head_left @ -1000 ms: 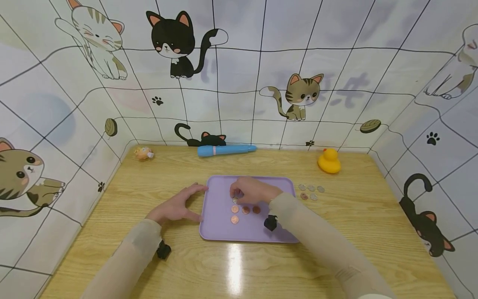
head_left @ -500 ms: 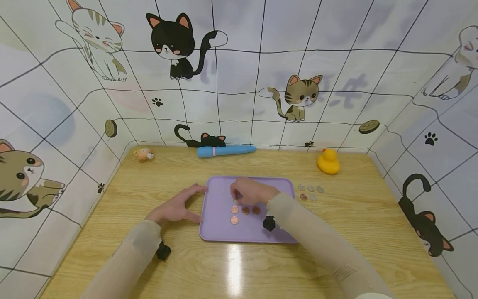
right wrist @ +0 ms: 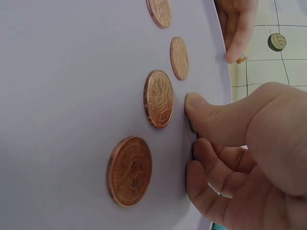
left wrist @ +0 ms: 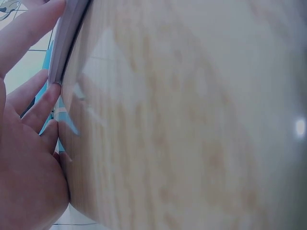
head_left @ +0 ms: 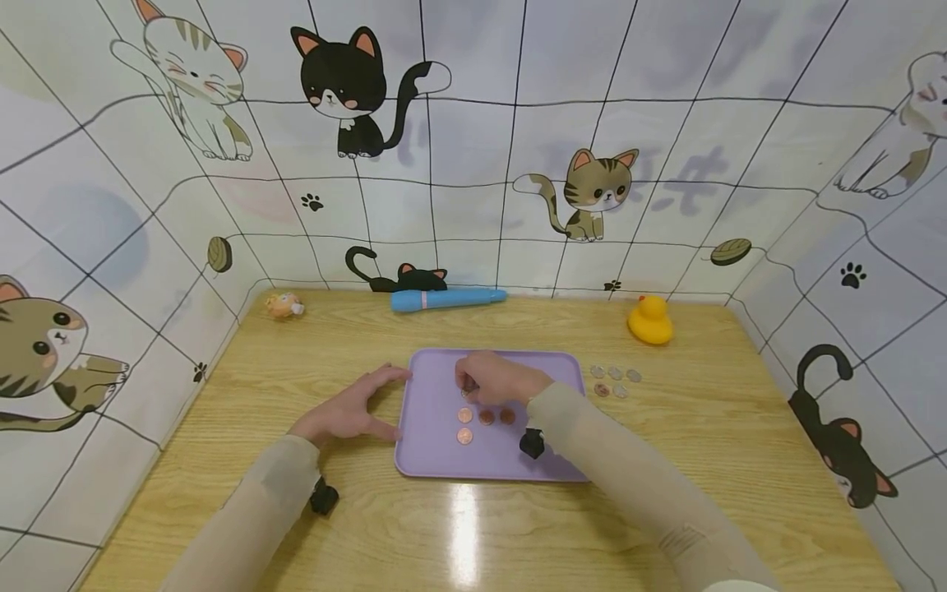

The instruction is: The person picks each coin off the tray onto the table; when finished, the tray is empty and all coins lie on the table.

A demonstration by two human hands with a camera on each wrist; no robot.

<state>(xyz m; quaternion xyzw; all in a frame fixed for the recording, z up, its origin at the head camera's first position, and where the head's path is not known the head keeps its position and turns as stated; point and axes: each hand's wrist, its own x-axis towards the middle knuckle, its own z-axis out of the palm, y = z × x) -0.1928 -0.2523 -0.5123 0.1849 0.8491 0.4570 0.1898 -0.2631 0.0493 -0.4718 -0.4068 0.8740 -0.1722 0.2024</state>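
Note:
A lilac tray (head_left: 436,460) lies on the wooden table. On it, several copper coins form a bent line; one copper coin (right wrist: 129,171) is close in the right wrist view. Over the tray, my right hand (head_left: 503,380) has its fingers curled down and pinches a coin (right wrist: 191,125) at the tray's surface, just beyond the copper ones. Only a sliver of this coin shows behind the thumb. My left hand (head_left: 351,409) spreads thumb and fingers along the tray's left side, its fingertips touching the rim in the left wrist view.
Right of the tray lie several silver coins (head_left: 615,372) and a copper coin (head_left: 602,390). A yellow rubber duck (head_left: 651,321) stands at the back right. Along the back are a blue pen-like stick (head_left: 447,299) and a small figurine (head_left: 284,305). Cat-printed walls enclose the table.
At the right fingertips, the silvery coin seen earlier is now more covered by the fingers. The right hand has shifted only slightly; the left hand and tray stay put.

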